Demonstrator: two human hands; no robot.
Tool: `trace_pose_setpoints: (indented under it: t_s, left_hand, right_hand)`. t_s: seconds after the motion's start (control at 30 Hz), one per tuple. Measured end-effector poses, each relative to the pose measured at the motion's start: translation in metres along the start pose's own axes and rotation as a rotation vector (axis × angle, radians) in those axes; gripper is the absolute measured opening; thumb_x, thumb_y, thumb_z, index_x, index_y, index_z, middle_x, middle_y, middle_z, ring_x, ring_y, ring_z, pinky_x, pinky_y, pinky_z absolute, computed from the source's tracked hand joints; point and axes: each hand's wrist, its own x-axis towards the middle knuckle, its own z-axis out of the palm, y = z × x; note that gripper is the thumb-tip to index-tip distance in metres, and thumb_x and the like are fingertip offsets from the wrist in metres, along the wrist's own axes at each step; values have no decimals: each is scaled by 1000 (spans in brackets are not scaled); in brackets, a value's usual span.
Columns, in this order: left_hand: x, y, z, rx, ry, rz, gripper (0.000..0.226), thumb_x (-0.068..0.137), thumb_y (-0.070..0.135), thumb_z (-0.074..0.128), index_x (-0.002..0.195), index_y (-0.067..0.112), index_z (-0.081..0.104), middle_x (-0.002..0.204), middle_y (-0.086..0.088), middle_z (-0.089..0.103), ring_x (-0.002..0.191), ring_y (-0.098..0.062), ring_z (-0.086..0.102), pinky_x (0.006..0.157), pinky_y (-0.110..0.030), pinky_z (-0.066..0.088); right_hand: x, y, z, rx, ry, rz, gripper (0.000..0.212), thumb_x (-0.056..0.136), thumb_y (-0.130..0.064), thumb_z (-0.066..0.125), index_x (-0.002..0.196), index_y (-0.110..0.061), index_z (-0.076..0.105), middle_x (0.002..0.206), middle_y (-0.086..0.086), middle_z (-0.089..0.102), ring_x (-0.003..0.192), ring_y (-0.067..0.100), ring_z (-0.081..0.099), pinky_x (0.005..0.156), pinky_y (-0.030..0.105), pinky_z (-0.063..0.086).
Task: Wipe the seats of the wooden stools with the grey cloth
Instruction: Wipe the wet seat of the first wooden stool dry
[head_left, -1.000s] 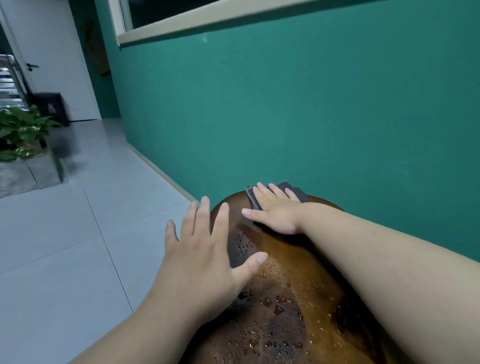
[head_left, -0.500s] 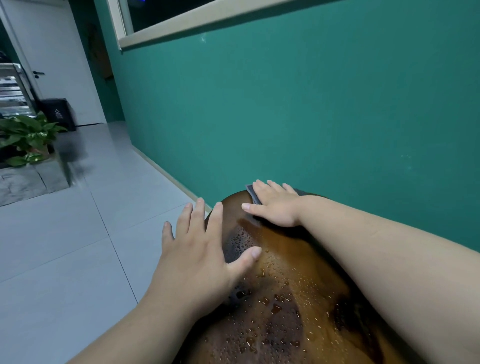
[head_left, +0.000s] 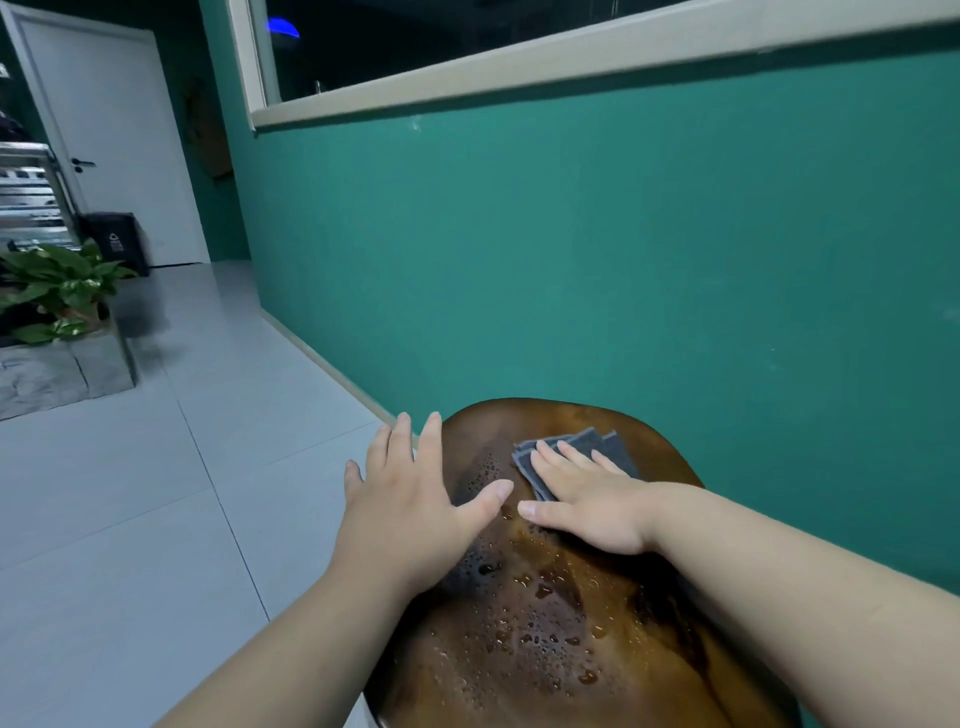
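— Head view: looks down on what?
— On a wooden stool seat (head_left: 524, 654), dark brown and glossy, set close against a teal wall (head_left: 571, 260); carries beads of water (head_left: 543, 590) across the near and middle part.
— And the grey cloth (head_left: 597, 444)?
— Lies folded on the far part of the seat, toward the wall; sits pinned under the right hand (head_left: 592, 506); shows only its far corners and left edge past the fingertips.
— Gripped, or only pressed?
— Only pressed; fingers (head_left: 550, 457) straight and close together, flat on top of the cloth; thumb stretched out to the left onto bare wet wood; no curl around the fabric.
— Left hand (head_left: 410, 519)?
— Rests palm down at the seat's left edge; fingers (head_left: 402, 441) straight and slightly apart, reaching past the rim above the floor (head_left: 156, 519); thumb spread to the right over the wet wood, tip just beside the right thumb but apart from it; holds nothing; cannot tell how hard the palm bears on the wood.
— Forearms?
— Bare, both entering from the bottom edge; right one crossing above the seat's right side.
— Anything else around?
— Pale grey tiles to the left; farther off a leafy green plant (head_left: 57, 280) on a grey stone-like block (head_left: 62, 374); a dark bin (head_left: 114, 241) beside a white door (head_left: 114, 145); a pale window frame (head_left: 519, 78) high on the wall.
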Motion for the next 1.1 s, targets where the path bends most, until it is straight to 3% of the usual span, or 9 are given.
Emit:
trace_pose_setpoints:
  t_s: [0.23,0.47,0.63,0.93,1.1]
  left_hand:
    - [-1,-2,0,-53,6,-10,120,58,95,-16,157,30,7,167,-3,10,153,-25,5,120,-57,18]
    - [0,-4,-1,-169,1,-52,114,64,93,-5,158,30,2,167,-2,6,153,-23,2,120,-55,21]
    - [2,-4,-3,-248,6,-113,112,63,89,-5,158,29,0,168,-1,5,153,-21,1,121,-53,20]
    - [4,-5,4,-107,-4,-59,110,65,91,-2,157,30,-1,168,0,0,153,-21,-3,120,-55,20]
    - [4,-5,4,-127,-14,-44,110,63,90,-3,157,32,-4,167,3,-3,153,-17,-6,122,-52,16]
  right_hand:
    - [-40,-11,4,-35,-59,-17,83,99,-68,22,159,-24,-14,166,-7,-18,152,12,-18,125,45,-4]
    - [-27,-15,-2,-57,-96,-20,83,98,-70,20,158,-25,-15,165,-8,-22,151,13,-22,125,45,-6]
    - [11,-23,-4,-48,-44,-28,86,96,-73,20,159,-25,-13,166,-6,-20,152,15,-20,124,48,-5]
    - [92,-31,-12,-5,78,-44,86,97,-69,22,159,-20,-11,165,-7,-22,152,16,-21,123,51,-5]
    - [123,-30,-25,62,136,-41,79,98,-69,19,161,-24,2,168,-9,-4,154,15,-12,123,49,-6]
